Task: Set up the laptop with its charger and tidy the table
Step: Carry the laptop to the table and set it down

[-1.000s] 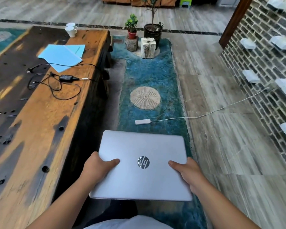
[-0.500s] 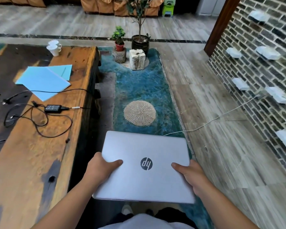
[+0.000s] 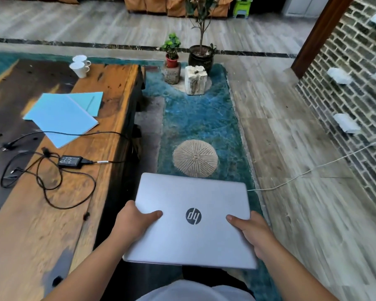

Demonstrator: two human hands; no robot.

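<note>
Hands hold the closed silver laptop in the air, above the floor and to the right of the wooden table, not on it. The left hand grips the left edge of the laptop, with the thumb lying on the lid and the other fingers hidden under it. The right hand grips the right edge in the same way, thumb on top. The lid faces up and its round dark logo is between the two thumbs.

On the table, the black charger brick lies flat near the right edge, and its black cables run in loose loops beside it. One cable goes over the edge of the table. Just behind the charger lie light blue paper sheets, one partly on top of the other, and one cable crosses their near corner. At the far end of the table stand two white cups, close to each other.

On the floor lies a blue-green rug with a round beige part in it. A white cable runs over the floor from the brick wall to the rug and goes out of sight behind the laptop. Beyond the rug stand two potted plants and a pale stone block.
</note>
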